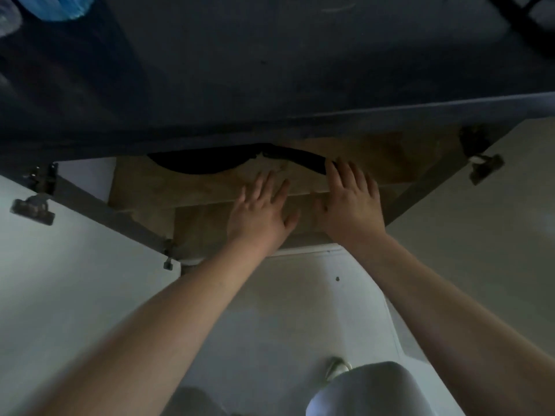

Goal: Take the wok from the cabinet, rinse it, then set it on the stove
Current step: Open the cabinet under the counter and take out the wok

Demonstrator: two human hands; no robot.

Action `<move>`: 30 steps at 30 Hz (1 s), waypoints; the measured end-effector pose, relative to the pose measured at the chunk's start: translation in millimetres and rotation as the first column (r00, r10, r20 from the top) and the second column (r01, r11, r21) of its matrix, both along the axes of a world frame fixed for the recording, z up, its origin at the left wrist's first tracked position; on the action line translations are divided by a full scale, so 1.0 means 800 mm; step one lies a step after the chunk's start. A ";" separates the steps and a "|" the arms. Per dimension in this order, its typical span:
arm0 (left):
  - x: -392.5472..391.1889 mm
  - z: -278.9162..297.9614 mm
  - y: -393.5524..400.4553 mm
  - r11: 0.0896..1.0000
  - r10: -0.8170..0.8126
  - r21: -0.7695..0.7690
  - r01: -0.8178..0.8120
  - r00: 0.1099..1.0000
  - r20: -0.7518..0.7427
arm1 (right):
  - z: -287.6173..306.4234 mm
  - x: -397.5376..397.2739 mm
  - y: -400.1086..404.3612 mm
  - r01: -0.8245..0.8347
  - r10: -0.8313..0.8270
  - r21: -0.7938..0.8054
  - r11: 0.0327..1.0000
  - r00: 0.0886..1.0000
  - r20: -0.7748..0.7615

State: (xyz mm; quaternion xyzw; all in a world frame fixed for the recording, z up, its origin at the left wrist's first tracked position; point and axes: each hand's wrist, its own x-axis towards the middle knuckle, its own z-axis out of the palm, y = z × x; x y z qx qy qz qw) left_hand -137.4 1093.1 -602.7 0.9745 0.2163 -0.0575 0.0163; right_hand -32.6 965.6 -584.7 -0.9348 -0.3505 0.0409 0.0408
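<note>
- Both hands are spread flat and hold nothing yet. The right hand (350,202) has fingertips touching the long black handle (303,159); the left hand (259,213) is just beside it.
- One round black metal wok (204,163) sits far back on the brown cabinet shelf (135,187), mostly hidden under the dark countertop (270,70).
- It is likely heavy and stiff, so grab the handle.
- Two white cabinet doors (75,280) stand open.

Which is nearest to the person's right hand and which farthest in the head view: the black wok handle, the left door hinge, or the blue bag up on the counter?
From the right hand:
1. Wok handle, at its fingers inside the cabinet; contact is unclear.
2. Left door hinge, far across on the left door.
3. Blue bag, top left corner on the counter.
</note>
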 end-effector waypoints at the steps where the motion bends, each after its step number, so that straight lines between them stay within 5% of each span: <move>1: 0.005 -0.008 0.003 1.000 0.010 -0.011 -0.010 1.000 0.017 | -0.007 0.007 0.005 -0.010 0.010 0.019 1.000 1.000 0.017; 11: 0.055 -0.084 0.038 0.999 0.029 0.021 -0.032 0.989 0.148 | -0.052 0.071 0.066 -0.171 0.119 0.164 0.971 0.951 0.286; 19: 0.080 -0.130 0.056 0.998 -0.023 0.060 0.004 0.947 0.320 | -0.054 0.085 0.079 -0.121 0.094 0.109 0.987 0.971 0.221; 22: 0.083 -0.134 0.055 1.000 0.025 -0.024 -0.017 0.922 0.387 | -0.051 0.087 0.081 -0.093 0.071 0.113 0.989 0.981 0.180; 24: 0.081 -0.128 0.055 0.971 0.142 -0.234 -0.051 0.911 0.388 | -0.050 0.087 0.083 -0.066 0.051 0.113 0.991 0.990 0.129; 26: 0.082 -0.127 0.061 0.829 0.285 -0.554 -0.076 0.910 0.301 | -0.048 0.083 0.084 -0.047 0.037 0.116 0.992 0.996 0.085; 28: 0.083 -0.128 0.065 0.486 0.481 -0.873 -0.050 0.849 0.220 | -0.045 0.074 0.084 -0.043 0.037 0.122 0.992 0.998 0.049; 30: 0.082 -0.124 0.064 0.171 0.636 -0.984 0.053 0.757 0.152 | -0.043 0.063 0.084 -0.044 0.041 0.111 0.993 0.999 0.026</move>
